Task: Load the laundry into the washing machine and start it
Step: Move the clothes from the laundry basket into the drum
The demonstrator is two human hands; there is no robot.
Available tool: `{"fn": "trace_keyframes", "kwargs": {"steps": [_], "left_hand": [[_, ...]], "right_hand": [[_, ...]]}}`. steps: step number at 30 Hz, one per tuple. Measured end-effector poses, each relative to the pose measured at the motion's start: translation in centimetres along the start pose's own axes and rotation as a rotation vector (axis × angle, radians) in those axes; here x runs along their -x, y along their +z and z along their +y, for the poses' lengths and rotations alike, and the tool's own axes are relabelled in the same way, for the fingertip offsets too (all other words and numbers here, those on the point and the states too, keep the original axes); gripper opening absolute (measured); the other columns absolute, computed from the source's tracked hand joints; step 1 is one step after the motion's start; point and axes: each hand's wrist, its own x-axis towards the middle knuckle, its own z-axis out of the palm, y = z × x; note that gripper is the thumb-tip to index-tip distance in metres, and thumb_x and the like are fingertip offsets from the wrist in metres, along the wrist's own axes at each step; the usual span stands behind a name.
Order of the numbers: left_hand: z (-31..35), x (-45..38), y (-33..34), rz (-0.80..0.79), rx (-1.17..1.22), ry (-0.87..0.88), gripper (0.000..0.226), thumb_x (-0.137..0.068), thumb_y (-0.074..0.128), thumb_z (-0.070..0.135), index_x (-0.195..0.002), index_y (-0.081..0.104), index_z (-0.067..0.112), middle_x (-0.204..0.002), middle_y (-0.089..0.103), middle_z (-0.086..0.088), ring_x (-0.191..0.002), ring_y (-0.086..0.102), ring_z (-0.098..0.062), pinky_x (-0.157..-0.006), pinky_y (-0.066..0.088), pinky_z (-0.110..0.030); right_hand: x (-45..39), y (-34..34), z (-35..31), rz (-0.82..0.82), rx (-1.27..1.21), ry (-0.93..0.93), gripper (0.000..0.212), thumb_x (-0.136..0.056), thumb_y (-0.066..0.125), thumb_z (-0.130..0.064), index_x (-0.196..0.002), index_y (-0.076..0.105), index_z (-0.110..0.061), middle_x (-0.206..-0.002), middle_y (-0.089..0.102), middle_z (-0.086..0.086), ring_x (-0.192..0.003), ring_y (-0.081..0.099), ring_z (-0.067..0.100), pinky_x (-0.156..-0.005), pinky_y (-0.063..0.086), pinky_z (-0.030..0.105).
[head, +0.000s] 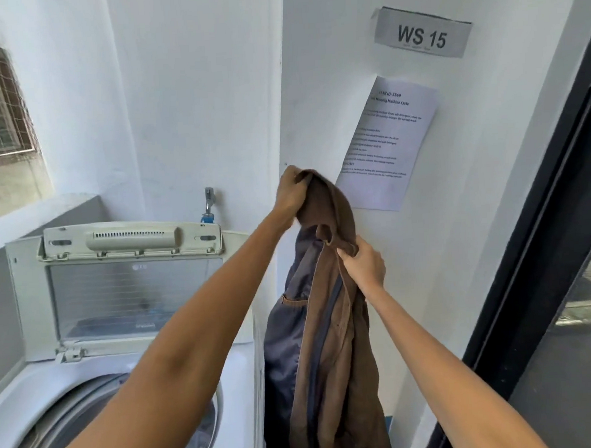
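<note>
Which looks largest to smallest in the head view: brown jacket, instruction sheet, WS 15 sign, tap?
1. brown jacket, nearest the camera, which inflates it
2. instruction sheet
3. WS 15 sign
4. tap

Jacket (332, 342) hangs right of washer (123, 373) (lid up).

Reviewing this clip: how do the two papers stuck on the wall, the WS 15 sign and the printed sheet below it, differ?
The WS 15 sign is a small, wide grey strip; the printed sheet is a larger, tall white page. The sign carries a few big bold characters, while the sheet holds many lines of small text, too fine to read. The sign hangs higher; the sheet's lower left corner sits behind the brown jacket. Both are fixed on the same white wall and appear tilted.
</note>
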Motion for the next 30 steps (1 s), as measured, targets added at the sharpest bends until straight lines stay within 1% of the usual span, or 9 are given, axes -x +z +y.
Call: {"fn": "trace_keyframes", "kwargs": {"steps": [1,3,5,9,13,16,20,25,30], "left_hand": [[-0.5,0.4,-1.3,-0.041,0.01,0.01,0.007,-0.093,0.055,0.017,-0.092,0.049,0.015,-0.092,0.053,-0.002,-0.09,0.051,-0.018,-0.069,0.043,-0.022],[-1.8,1.8,-3.5,-0.21,-0.016,-0.037,0.039,-0.09,0.062,0.025,-0.121,0.042,0.011,-0.111,0.052,-0.003,-0.096,0.053,-0.012,-0.078,0.049,-0.022],[-4.4,3.4,-4.9,-0.408,-0.143,-0.139,0.073,-0.086,0.068,0.028,-0.142,0.023,0.013,-0.128,0.046,-0.007,-0.109,0.052,-0.013,-0.096,0.048,-0.034],[-9.4,7.0,-4.8,-0.716,-0.391,-0.274,0.116,-0.069,0.081,0.039,-0.15,0.001,0.014,-0.153,0.022,-0.004,-0.141,0.026,-0.023,-0.114,0.028,-0.035],[-10.6,8.8,-1.7,-0.516,-0.164,-0.332,0.131,-0.064,0.081,0.051,-0.15,-0.012,0.019,-0.155,0.021,-0.002,-0.138,0.032,-0.019,-0.115,0.029,-0.039],[-8.5,7.9,-1.1,-0.436,-0.079,-0.282,0.105,-0.066,0.082,0.044,-0.147,0.021,0.013,-0.141,0.046,-0.003,-0.121,0.051,-0.017,-0.102,0.043,-0.033],[-5.8,7.3,-1.6,-0.253,-0.094,-0.234,0.058,-0.069,0.081,0.039,-0.115,0.061,0.008,-0.11,0.067,-0.008,-0.101,0.064,-0.023,-0.087,0.052,-0.033],[-3.3,7.2,-5.1,0.157,-0.144,-0.145,0.039,-0.071,0.067,0.046,-0.099,0.066,0.02,-0.096,0.071,-0.005,-0.09,0.066,-0.024,-0.084,0.054,-0.041],[1.4,7.3,-13.2,0.477,-0.223,-0.033,0.036,-0.068,0.054,0.025,-0.102,0.064,0.017,-0.098,0.07,-0.009,-0.092,0.063,-0.03,-0.078,0.05,-0.035]], "right_hand": [[-0.2,-0.1,-0.4,0.024,-0.009,-0.022,0.029,-0.089,0.06,-0.033,-0.115,0.062,-0.02,-0.107,0.07,0.009,-0.101,0.062,0.035,-0.078,0.049,0.035],[-0.9,-0.5,-0.9,0.088,-0.05,-0.046,0.024,-0.088,0.06,-0.029,-0.111,0.065,-0.021,-0.102,0.071,0.009,-0.097,0.063,0.035,-0.074,0.049,0.035],[-1.9,-1.5,-1.8,0.164,-0.129,-0.052,0.022,-0.086,0.061,-0.026,-0.107,0.066,-0.021,-0.097,0.072,0.009,-0.094,0.064,0.035,-0.074,0.05,0.035],[-4.7,-4.3,-5.9,0.236,-0.344,-0.081,0.019,-0.084,0.065,-0.022,-0.102,0.067,-0.015,-0.099,0.071,0.007,-0.097,0.064,0.03,-0.08,0.05,0.034],[-6.6,-6.9,-11.0,0.283,-0.577,-0.106,0.024,-0.083,0.066,-0.02,-0.106,0.067,-0.013,-0.105,0.071,0.005,-0.1,0.063,0.023,-0.088,0.051,0.033],[-6.8,-8.2,-13.2,0.304,-0.659,-0.121,0.022,-0.085,0.065,-0.02,-0.106,0.066,-0.012,-0.105,0.07,0.004,-0.099,0.063,0.021,-0.086,0.05,0.029],[-6.7,-8.8,-14.2,0.324,-0.764,-0.087,0.026,-0.085,0.064,-0.02,-0.109,0.065,-0.012,-0.108,0.069,0.005,-0.102,0.062,0.023,-0.089,0.051,0.033],[-6.2,-8.0,-17.9,0.301,-0.852,-0.082,0.037,-0.082,0.064,-0.028,-0.115,0.063,-0.012,-0.113,0.067,0.008,-0.106,0.062,0.026,-0.095,0.05,0.045],[-4.4,-6.0,-24.4,0.231,-0.866,-0.078,0.048,-0.087,0.06,-0.032,-0.129,0.052,-0.01,-0.125,0.062,0.008,-0.116,0.057,0.028,-0.101,0.045,0.042]]}}
